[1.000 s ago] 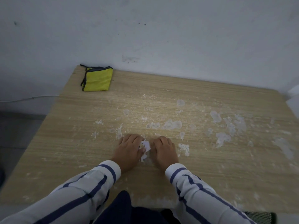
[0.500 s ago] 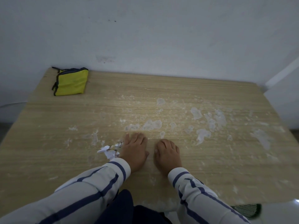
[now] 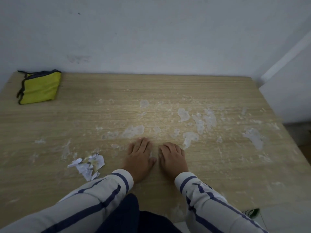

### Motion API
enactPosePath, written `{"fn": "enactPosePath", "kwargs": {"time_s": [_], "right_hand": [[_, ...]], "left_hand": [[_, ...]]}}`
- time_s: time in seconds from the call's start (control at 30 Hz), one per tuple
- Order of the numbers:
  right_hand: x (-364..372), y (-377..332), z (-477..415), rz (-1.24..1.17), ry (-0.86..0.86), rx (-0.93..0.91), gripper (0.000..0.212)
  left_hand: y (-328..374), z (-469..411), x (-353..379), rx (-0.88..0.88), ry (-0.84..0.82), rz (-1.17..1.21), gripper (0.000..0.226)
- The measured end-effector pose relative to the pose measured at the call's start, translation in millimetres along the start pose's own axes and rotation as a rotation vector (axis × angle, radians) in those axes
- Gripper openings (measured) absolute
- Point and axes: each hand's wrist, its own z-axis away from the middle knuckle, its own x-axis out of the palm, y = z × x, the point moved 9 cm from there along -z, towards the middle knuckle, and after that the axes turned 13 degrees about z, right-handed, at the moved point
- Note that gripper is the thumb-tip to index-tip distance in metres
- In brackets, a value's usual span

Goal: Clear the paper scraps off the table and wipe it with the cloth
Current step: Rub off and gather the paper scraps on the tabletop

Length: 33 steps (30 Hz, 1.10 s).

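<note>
Left hand: flat on the counter, grip wide, holding nothing.
Right hand: flat beside it, same.
Paper scraps: heaped just left of the left hand.
Cloth: folded, far left corner.
</note>
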Motion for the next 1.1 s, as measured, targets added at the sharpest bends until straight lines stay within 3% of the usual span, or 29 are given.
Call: {"fn": "enactPosePath", "kwargs": {"time_s": [0.37,0.7,0.9,1.1], "right_hand": [[5.4,74.2,13.7,0.031,0.019,0.104,0.043],[5.1,80.6,16.5,0.019,0.053,0.079,0.046],[7.7,82.3,17.1,0.028,0.052,0.037,0.044],[5.2,83.7,16.7,0.046,0.090,0.027,0.038]], "left_hand": [[33.2,-22.3,11.9,0.007,0.081,-0.021,0.077],[44.3,-29.0,16.7,0.037,0.031,0.002,0.081],[70.6,-37.1,14.8,0.143,0.040,0.023,0.064],[76.2,-42.6,7.5,0.072,0.175,0.067,0.035]]}}
